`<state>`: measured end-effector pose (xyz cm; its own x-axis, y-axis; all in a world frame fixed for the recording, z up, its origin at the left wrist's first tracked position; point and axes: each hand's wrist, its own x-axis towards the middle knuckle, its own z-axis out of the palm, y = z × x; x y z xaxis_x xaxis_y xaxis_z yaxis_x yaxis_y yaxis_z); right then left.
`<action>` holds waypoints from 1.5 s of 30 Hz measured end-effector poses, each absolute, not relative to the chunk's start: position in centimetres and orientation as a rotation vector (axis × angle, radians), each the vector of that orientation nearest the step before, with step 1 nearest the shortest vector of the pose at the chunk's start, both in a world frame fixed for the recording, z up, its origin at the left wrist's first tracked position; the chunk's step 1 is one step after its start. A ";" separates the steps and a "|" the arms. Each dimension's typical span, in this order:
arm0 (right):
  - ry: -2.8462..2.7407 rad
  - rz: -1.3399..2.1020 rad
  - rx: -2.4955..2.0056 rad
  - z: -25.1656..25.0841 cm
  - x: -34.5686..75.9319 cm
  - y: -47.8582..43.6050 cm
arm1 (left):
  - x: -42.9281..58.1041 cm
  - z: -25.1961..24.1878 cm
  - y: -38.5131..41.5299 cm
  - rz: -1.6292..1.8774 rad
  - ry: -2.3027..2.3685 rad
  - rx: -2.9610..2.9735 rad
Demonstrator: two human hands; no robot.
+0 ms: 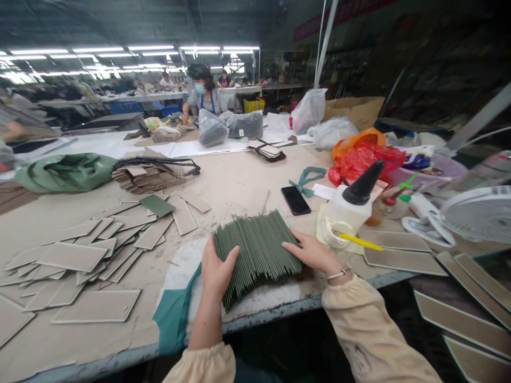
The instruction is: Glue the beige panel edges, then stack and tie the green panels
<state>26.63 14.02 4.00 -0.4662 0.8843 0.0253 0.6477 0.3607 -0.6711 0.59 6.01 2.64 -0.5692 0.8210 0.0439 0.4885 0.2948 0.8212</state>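
Note:
Between my two hands a row of thin green-edged panels (pixel 257 250) stands packed on edge near the table's front. My left hand (pixel 217 266) presses against the left end of the row, its thumb lying over the top edges. At the right end, my right hand (pixel 313 250) presses in the same way, thumb on top and fingers mostly hidden behind. Under the row lies a white sheet (pixel 175 266), with a teal cloth (pixel 175 314) by my left wrist. Loose beige panels with pale green edges (pixel 74 255) are heaped to the left.
A black phone (pixel 296 200), a white glue bottle with a black nozzle (pixel 353 202) and a yellow stick (pixel 361 242) lie to the right, near a white fan (pixel 479 213). A bundle of brown pieces (pixel 147 175) sits behind the heap. A masked co-worker (pixel 205 98) is across the table.

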 end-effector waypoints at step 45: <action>-2.120 1.004 -1.294 3.2 29.0 14.6 | 2.1 3.7 7.4 0.618 2.336 1.601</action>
